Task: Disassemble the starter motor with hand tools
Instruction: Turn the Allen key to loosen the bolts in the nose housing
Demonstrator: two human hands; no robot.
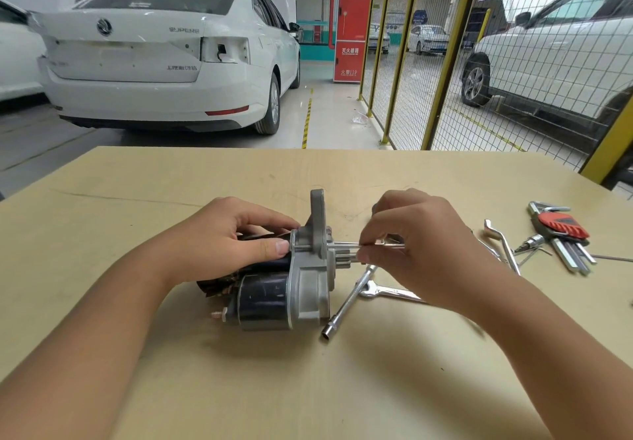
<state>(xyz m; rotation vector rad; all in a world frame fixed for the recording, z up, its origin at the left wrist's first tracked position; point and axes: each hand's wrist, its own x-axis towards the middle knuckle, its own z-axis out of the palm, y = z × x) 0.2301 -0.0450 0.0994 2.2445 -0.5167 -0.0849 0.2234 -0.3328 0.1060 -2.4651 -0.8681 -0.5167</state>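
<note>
Two bare forearms enter from bottom edge, one from lower left corner, one from lower right, both reaching to starter motor point(274, 289) at table centre. No sleeve visible on either arm up to frame edge. Left hand point(222, 234), left of motor: no glove, no ring, no watch; thumbnail short, plain, unpainted. Right hand point(411, 244), right of motor: also no glove, no ring, wrist without band. Rest of person outside view.

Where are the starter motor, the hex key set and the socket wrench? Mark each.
starter motor point(265, 299), head view, black solenoid body.
hex key set point(561, 226), head view, red holder.
socket wrench point(346, 306), head view, mid shaft.
</note>
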